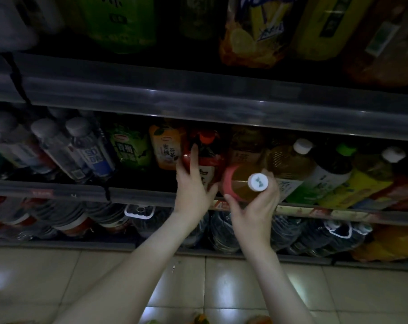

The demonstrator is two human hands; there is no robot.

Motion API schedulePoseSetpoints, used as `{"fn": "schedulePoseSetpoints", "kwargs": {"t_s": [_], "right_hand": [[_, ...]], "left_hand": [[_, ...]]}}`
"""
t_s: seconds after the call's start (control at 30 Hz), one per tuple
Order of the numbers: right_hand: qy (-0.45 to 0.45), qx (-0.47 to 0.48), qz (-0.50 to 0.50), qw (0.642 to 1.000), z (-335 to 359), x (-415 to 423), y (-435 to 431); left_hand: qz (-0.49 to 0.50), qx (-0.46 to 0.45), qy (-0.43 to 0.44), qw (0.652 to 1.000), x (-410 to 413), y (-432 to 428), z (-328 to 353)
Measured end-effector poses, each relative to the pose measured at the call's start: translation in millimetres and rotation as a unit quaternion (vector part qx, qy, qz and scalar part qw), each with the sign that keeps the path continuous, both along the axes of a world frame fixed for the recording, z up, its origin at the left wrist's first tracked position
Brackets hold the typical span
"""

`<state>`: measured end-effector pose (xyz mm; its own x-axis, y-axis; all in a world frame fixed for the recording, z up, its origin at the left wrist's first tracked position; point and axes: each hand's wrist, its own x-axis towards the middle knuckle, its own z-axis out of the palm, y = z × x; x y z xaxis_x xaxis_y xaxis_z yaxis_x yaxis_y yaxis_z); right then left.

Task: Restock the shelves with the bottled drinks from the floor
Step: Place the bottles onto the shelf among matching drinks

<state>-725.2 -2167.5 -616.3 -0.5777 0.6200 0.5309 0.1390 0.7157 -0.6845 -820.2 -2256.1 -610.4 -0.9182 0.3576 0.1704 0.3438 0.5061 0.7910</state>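
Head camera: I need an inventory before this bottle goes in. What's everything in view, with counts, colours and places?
amber drink bottle: one, pink label, white cap, middle shelf front edge
red-labelled bottle: one, red-orange cap, middle shelf centre
soda water bottles: at least three, clear, grey caps, middle shelf left
green-labelled bottle: one, middle shelf
orange-labelled bottle: one, right of the green one
mixed bottles: several, amber, dark, yellow, middle shelf right
large bottles: several, green, orange, yellow, top shelf
water jugs: several, clear, white handles, bottom shelf
floor: pale tiles, below shelves
left hand: fingers laid on red-labelled bottle
right hand: grips amber drink bottle
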Motion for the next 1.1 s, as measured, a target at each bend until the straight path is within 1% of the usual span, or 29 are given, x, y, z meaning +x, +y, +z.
{"fn": "schedulePoseSetpoints", "kwargs": {"t_s": [0.07, 0.17, 0.3, 0.4, 0.47, 0.57, 0.63, 0.67, 0.7, 0.73, 0.8, 0.87, 0.9, 0.93, 1.0, 1.07, 1.1], "right_hand": [[0.008, 0.000, -0.001, 1.000, -8, 2, -1], [0.026, -0.018, 0.002, 1.000, -13, 1, -2], [0.013, -0.035, 0.017, 0.999, -13, 3, -2], [0.006, -0.093, 0.049, 0.994, -1, 3, 9], [0.003, -0.115, 0.083, 0.990, 7, 3, 16], [0.025, -0.128, 0.124, 0.984, 10, 5, 21], [0.033, -0.114, 0.134, 0.984, 15, 5, 21], [0.034, -0.101, 0.138, 0.985, 21, 6, 19], [0.033, -0.086, 0.142, 0.986, 30, 7, 16], [0.033, -0.069, 0.150, 0.986, 40, 10, 13], [0.031, -0.035, 0.170, 0.984, 60, 22, 5], [0.020, -0.026, 0.179, 0.983, 82, 38, -2], [0.007, -0.042, 0.180, 0.983, 96, 45, -5], [-0.010, -0.070, 0.177, 0.982, 110, 51, -7], [-0.053, -0.140, 0.158, 0.976, 142, 62, -11], [-0.097, -0.201, 0.149, 0.963, 171, 74, -13], [-0.118, -0.223, 0.154, 0.955, 185, 82, -13]], "left_hand": [[0.013, 0.012, -0.006, 1.000, -2, 2, -1], [0.019, 0.013, 0.007, 1.000, -3, 3, -3], [0.021, 0.015, 0.002, 1.000, -3, 4, -6], [0.008, 0.019, -0.004, 1.000, 1, 5, -3], [-0.001, 0.009, 0.002, 1.000, 6, 7, -4], [-0.004, -0.043, 0.073, 0.996, 21, 6, -11], [-0.024, -0.092, 0.128, 0.987, 31, 3, -21], [-0.035, -0.100, 0.147, 0.983, 35, 2, -25], [-0.041, -0.089, 0.148, 0.984, 38, 1, -27], [-0.044, -0.057, 0.124, 0.990, 40, 2, -25], [-0.071, 0.044, 0.047, 0.995, 46, 1, -12], [-0.123, 0.136, -0.027, 0.983, 53, -5, 11], [-0.148, 0.149, -0.064, 0.975, 58, -10, 25], [-0.168, 0.136, -0.091, 0.972, 63, -16, 40], [-0.191, 0.068, -0.128, 0.971, 75, -26, 69], [-0.198, 0.008, -0.153, 0.968, 88, -35, 97], [-0.200, -0.008, -0.160, 0.967, 95, -41, 111]]}}
